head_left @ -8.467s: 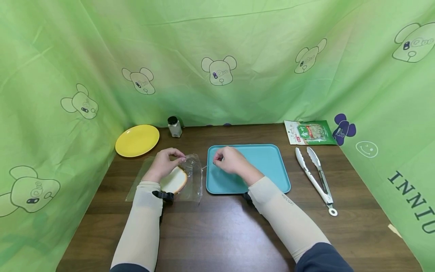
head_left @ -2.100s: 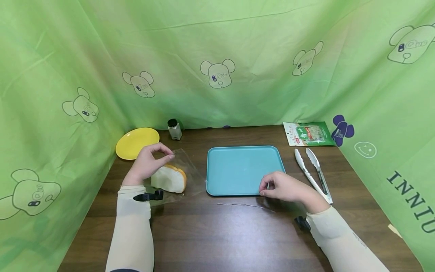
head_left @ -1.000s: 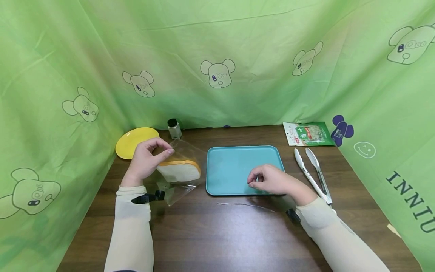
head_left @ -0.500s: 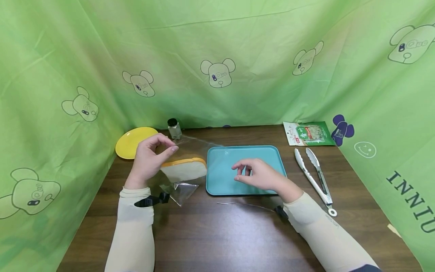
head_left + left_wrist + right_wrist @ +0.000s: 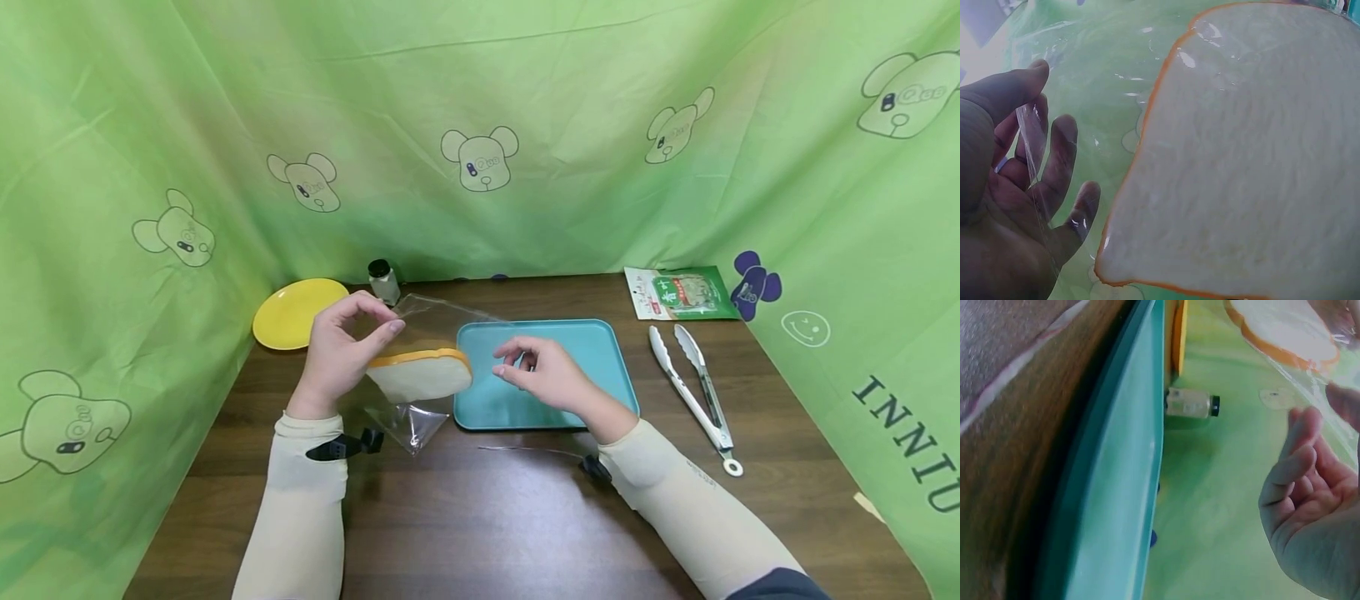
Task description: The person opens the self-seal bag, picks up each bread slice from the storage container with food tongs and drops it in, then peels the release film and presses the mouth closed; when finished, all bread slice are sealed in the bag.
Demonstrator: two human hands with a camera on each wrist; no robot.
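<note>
In the head view my left hand (image 5: 337, 354) pinches the edge of a clear plastic bag (image 5: 418, 427) between thumb and fingers and holds it above the table. Inside the bag is a slice of bread (image 5: 422, 375) with an orange-brown crust, seen large through the film in the left wrist view (image 5: 1241, 156). My right hand (image 5: 551, 375) hovers over the blue tray (image 5: 592, 358), close to the bag's right end. Its thumb and fingers stand apart, loosely bent. Whether they touch the film I cannot tell.
A thin twist tie (image 5: 525, 449) lies before the tray. A yellow plate (image 5: 288, 317) and a black-capped jar (image 5: 384, 283) stand at the back left. Tongs (image 5: 701, 392) and a green-white packet (image 5: 682, 293) lie at right. A green curtain (image 5: 480, 233) borders the table.
My left hand has lifted the bagged bread off the table and shifted it right. My right hand, earlier by the tray's front right corner, has moved left toward the bag, its fingers spreading.
</note>
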